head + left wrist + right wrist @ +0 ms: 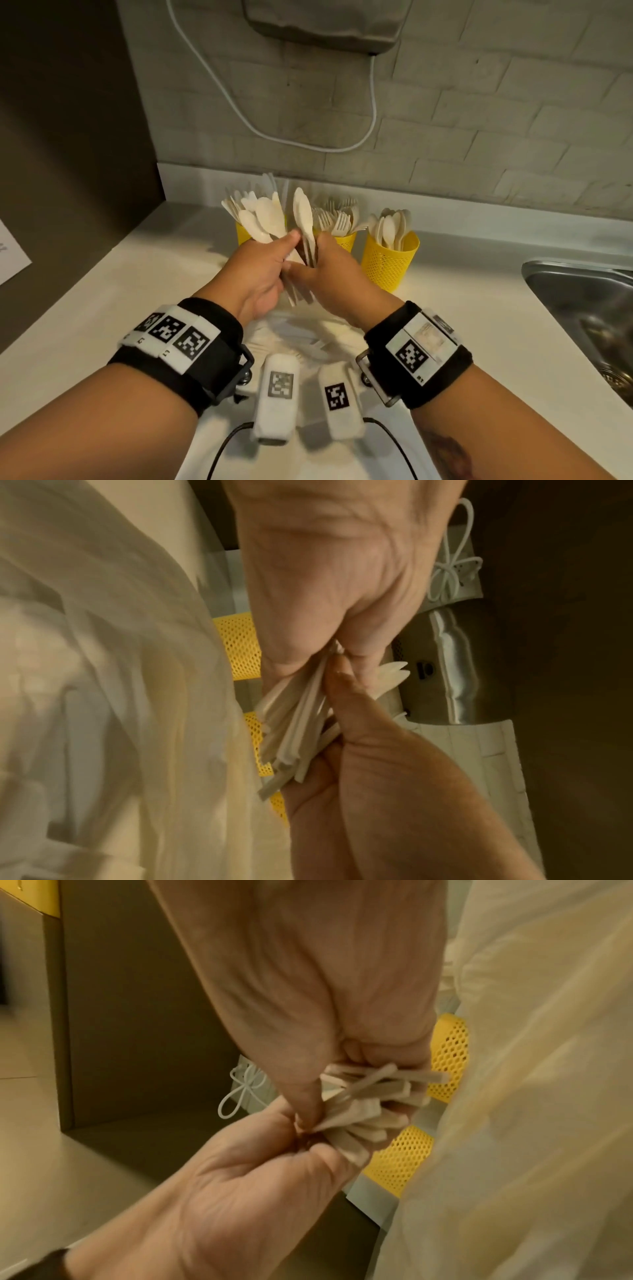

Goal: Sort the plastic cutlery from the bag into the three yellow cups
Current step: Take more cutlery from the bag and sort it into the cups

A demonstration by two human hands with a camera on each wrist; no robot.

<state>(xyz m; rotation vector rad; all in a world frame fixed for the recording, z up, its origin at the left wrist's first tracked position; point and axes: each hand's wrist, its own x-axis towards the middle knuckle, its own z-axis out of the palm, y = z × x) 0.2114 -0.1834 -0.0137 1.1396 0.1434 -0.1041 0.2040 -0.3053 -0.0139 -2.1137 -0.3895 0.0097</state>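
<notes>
My left hand [286, 251] grips a fanned bundle of white plastic cutlery [262, 217], spoons and forks mixed, by the handles. Close against it, my right hand [318, 255] pinches a couple of spoons [303, 212] held upright. In the wrist views both hands meet at the handle ends [294, 737] [359, 1107]. Three yellow mesh cups stand behind at the wall: the left cup [242, 233] is mostly hidden by the bundle, the middle cup [344, 240] holds forks, the right cup [390, 262] holds spoons. The translucent bag [308, 337] lies on the counter under my wrists.
A steel sink [582, 308] is set into the white counter [137, 291] at the right. A dark panel [68, 137] closes the left side. A white cable [374, 102] hangs on the brick wall from a grey appliance [325, 24].
</notes>
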